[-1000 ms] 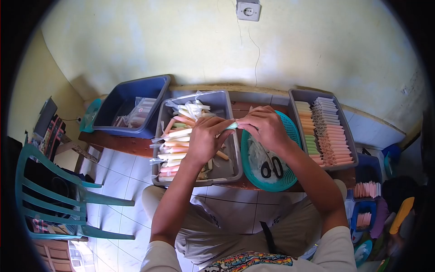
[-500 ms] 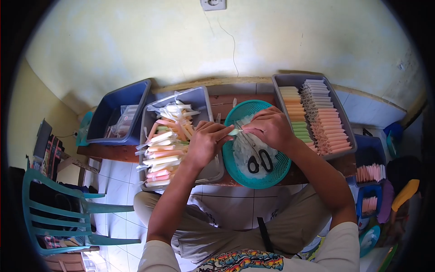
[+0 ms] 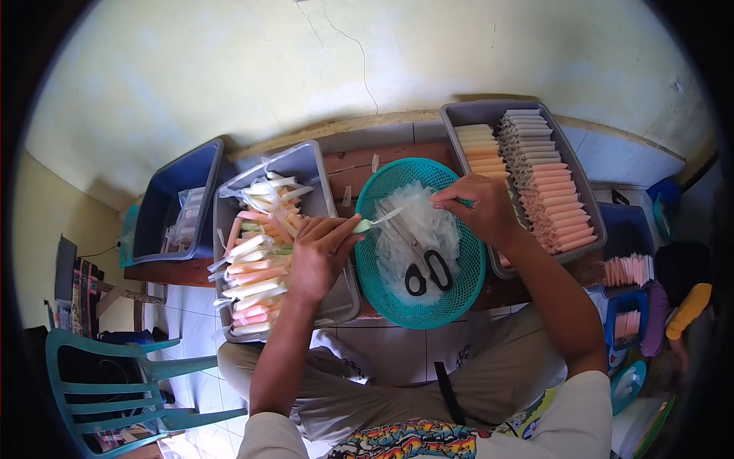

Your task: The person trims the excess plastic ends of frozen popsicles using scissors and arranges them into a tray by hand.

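My left hand (image 3: 323, 249) is closed around a pale green ice pop (image 3: 364, 226), a filled plastic tube. Its clear, untied-looking tail points right over a turquoise basket (image 3: 473, 294). Most of the tube is hidden by the fingers. Above the basket's right side, my right hand (image 3: 485, 208) is pinched, apart from the ice pop; whether anything is between its fingertips I cannot make out. Clear plastic scraps (image 3: 397, 266) fill the basket, and black-handled scissors (image 3: 438, 269) lie on them.
Left of the basket, a grey tub (image 3: 345, 294) holds loose coloured ice pops (image 3: 256, 268). At right, another grey tub (image 3: 595, 222) has neatly stacked ones. A dark blue bin (image 3: 149, 222) stands further left, near a green plastic chair (image 3: 99, 388). Another person's yellow sleeve (image 3: 688, 310) shows at far right.
My hands have moved apart: the right has drawn away from the ice pop's end towards the upper right, baring its plastic tail. The whole view has shifted slightly.
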The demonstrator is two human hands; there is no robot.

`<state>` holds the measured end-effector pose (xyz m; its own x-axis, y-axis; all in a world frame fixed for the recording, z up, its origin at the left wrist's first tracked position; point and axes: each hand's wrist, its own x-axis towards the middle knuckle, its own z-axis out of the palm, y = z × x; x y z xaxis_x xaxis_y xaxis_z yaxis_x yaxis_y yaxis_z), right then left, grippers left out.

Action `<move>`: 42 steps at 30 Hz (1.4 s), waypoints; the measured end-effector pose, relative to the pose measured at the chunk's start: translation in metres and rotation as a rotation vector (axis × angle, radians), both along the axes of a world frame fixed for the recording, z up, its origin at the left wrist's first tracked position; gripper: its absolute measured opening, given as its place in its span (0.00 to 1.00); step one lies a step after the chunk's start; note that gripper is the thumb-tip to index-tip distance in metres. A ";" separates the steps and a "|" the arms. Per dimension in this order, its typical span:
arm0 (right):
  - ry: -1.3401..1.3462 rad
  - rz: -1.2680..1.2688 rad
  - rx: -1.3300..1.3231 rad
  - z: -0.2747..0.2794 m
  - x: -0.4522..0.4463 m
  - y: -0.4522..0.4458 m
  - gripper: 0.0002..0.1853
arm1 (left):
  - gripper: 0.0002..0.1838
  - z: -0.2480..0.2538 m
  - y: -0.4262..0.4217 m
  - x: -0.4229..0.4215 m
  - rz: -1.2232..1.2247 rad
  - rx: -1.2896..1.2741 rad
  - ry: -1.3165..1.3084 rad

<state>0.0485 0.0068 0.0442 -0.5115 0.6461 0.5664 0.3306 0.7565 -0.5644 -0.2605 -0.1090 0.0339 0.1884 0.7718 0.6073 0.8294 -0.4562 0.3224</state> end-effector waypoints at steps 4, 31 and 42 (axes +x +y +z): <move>-0.040 -0.031 -0.032 -0.004 -0.002 -0.009 0.06 | 0.23 0.001 0.000 0.007 0.020 -0.024 -0.041; -0.527 -0.084 -0.423 -0.052 -0.040 -0.087 0.36 | 0.19 -0.008 -0.005 0.009 0.050 -0.056 -0.107; -0.620 -0.145 -0.373 -0.058 -0.049 -0.091 0.45 | 0.18 -0.004 -0.005 0.012 0.052 -0.004 -0.092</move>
